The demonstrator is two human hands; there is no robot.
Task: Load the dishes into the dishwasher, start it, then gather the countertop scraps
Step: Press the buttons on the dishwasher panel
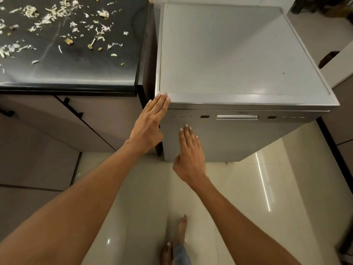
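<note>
The silver dishwasher (238, 60) stands with its door closed, just to the right of the dark desk (76, 69), a narrow gap between the two. Its control strip and door handle (236, 117) run along the top edge of the front. The left hand (150, 121) is released, fingers straight and together, fingertips touching the front left corner of the dishwasher's top. The right hand (189, 153) is also released, fingers straight, held flat in front of the upper left part of the door; whether it touches the door I cannot tell. The scraps (63, 25), pale peelings and small yellowish bits, lie scattered over the far half of the desk. Below the desk are cabinet doors with black handles (73, 109). Bare feet (175, 243) stand on the glossy tiled floor (248, 188)
</note>
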